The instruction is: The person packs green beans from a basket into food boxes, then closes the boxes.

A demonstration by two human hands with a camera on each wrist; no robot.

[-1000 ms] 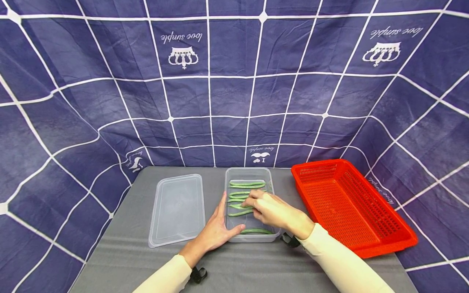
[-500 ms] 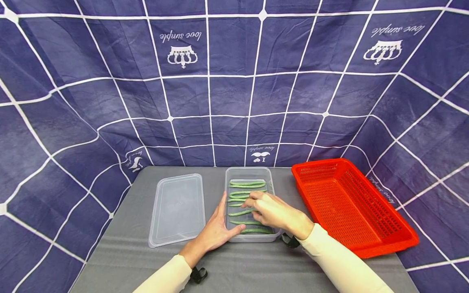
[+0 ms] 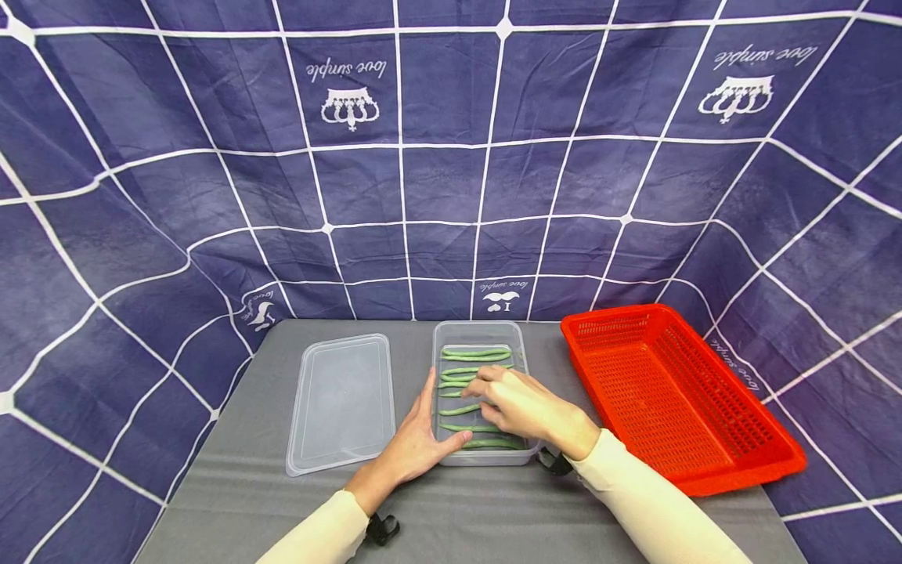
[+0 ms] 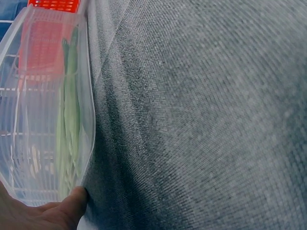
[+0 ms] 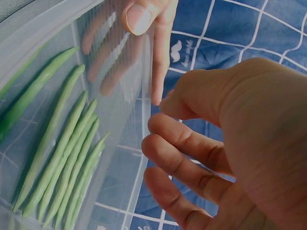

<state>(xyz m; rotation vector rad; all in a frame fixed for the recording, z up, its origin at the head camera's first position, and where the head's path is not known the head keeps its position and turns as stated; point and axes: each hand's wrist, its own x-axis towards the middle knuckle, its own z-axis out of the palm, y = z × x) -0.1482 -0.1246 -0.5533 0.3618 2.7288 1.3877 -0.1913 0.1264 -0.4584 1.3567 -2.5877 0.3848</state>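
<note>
Several green beans (image 3: pixel 475 356) lie crosswise, spaced apart in rows, in a clear plastic container (image 3: pixel 479 330) at the middle of the table. My left hand (image 3: pixel 416 442) is spread at its near left corner, straight fingers along the left wall and thumb over the front rim. In the left wrist view the thumb (image 4: pixel 72 206) touches the rim. Over the container's right side is my right hand (image 3: pixel 521 399), fingertips above the middle beans. From the right wrist, its fingers (image 5: pixel 175 165) look loosely bent and hold nothing. The hand hides the right ends of some beans.
A clear lid (image 3: pixel 343 403) lies flat on the grey tablecloth (image 3: pixel 430 517), left of the container. To the right stands a red perforated basket (image 3: pixel 662 392). A blue curtain with white lines (image 3: pixel 451 188) hangs behind and on both sides.
A second from the front, a green bean now shows between the front bean and the others; it was not visible there a second ago. Right hand shifted slightly; left hand stayed in place.
</note>
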